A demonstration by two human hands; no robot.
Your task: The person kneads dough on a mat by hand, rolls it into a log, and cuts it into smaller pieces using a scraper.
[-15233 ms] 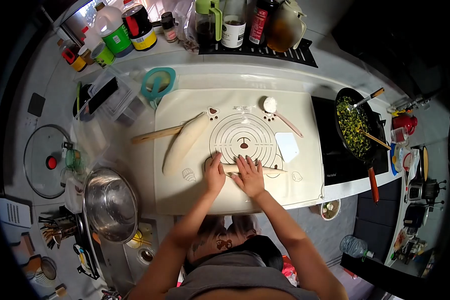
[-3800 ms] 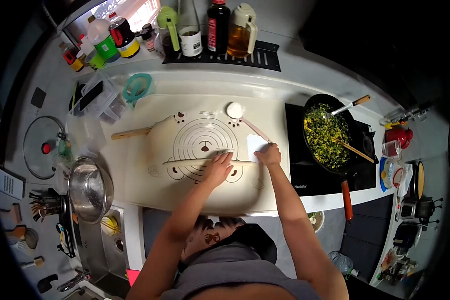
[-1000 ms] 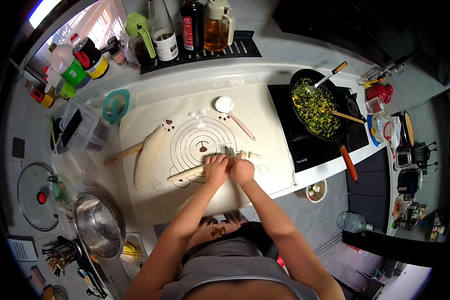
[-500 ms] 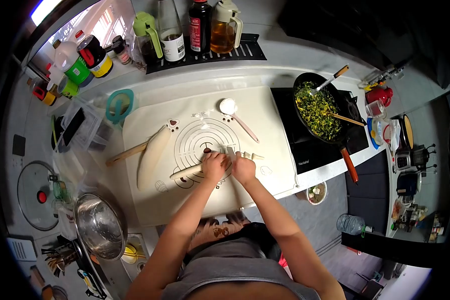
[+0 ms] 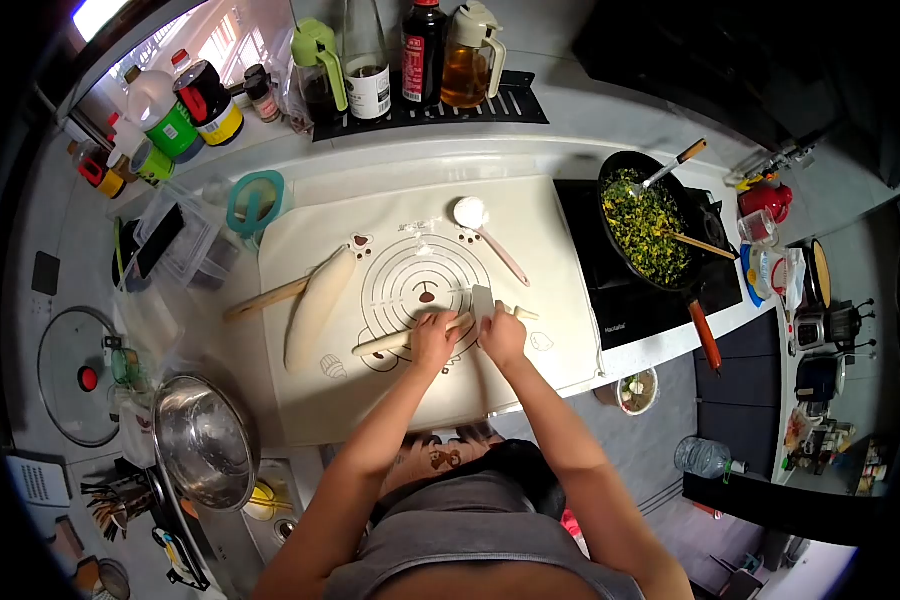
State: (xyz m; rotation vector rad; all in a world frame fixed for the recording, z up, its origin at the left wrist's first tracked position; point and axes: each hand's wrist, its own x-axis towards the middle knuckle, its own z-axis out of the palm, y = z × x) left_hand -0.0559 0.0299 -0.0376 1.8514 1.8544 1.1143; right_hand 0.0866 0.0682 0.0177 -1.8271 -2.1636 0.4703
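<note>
A thin rope of dough lies on the pale printed mat. My left hand is closed around the rope near its right end. In my right hand is a flat, pale-grey blade, like a dough scraper or knife; its handle is hidden by my fingers. The blade stands just right of my left hand, by the rope's end. Small cut dough pieces sit beyond my right hand. Farther left lies a thick dough log, against a wooden rolling pin.
A scoop of white powder rests at the mat's back. To the right, a pan of chopped greens and yellow bits stands on the black cooktop. A steel bowl is at left; several bottles line the back ledge.
The view has shifted slightly. My hands have moved a little apart, and the blade now shows its broad face to the right of my left hand.
</note>
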